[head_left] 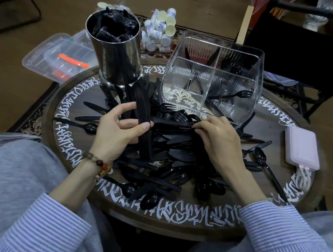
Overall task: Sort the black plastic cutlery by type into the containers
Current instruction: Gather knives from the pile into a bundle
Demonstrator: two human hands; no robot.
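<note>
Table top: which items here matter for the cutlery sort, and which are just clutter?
Job:
stacked knives in left hand
right hand on loose cutlery pile
clear divided container
steel canister

Lying about:
pink power bank
plastic lidded box
bagged small cups

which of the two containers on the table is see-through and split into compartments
The clear ribbed plastic container at the back right, beside the pink power bank. Dividers split it into compartments. The other, the metal cylinder at the back left, is opaque.
</note>
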